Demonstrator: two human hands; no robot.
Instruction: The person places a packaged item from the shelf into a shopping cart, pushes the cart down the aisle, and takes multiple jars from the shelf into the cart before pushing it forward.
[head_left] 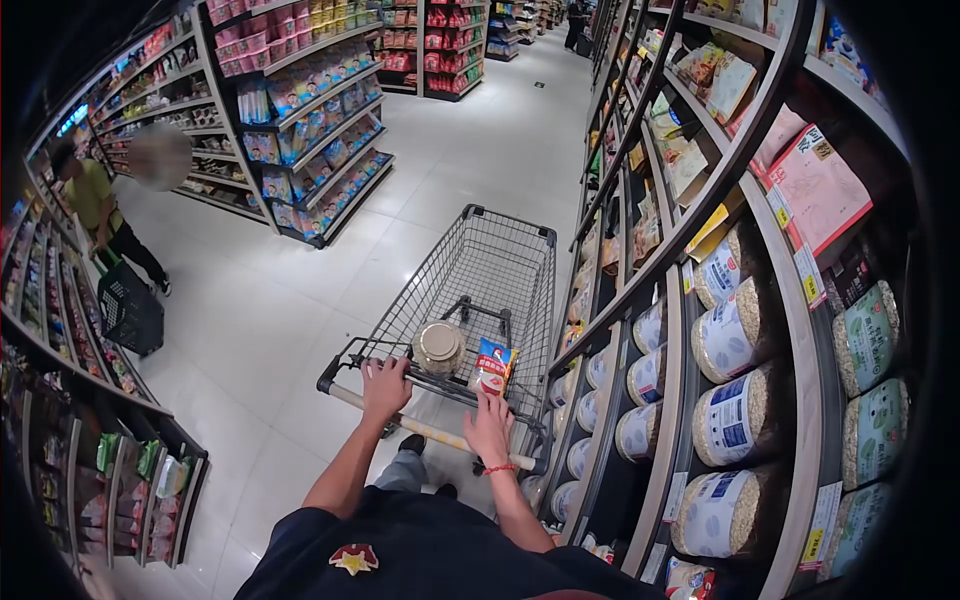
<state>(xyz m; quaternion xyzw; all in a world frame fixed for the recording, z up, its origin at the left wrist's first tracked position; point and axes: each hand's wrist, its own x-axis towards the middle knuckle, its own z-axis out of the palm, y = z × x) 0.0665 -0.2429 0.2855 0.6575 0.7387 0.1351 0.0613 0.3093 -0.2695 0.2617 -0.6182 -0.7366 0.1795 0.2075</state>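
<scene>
My left hand rests closed over the left part of the shopping cart's handle bar. A red bracelet circles the wrist of my right hand, whose fingers close at the lower end of a blue, red and white food packet. The packet stands nearly upright by the cart's rear edge; its grip point is partly hidden by the fingers. Left of it, a clear round jar with a pale lid sits in the rear of the wire shopping cart.
Shelves along the right hold large jars of oats and a pink bag. A snack shelf stands ahead on the left. A person with a dark green basket is at the left. Pale floor tiles line the aisle.
</scene>
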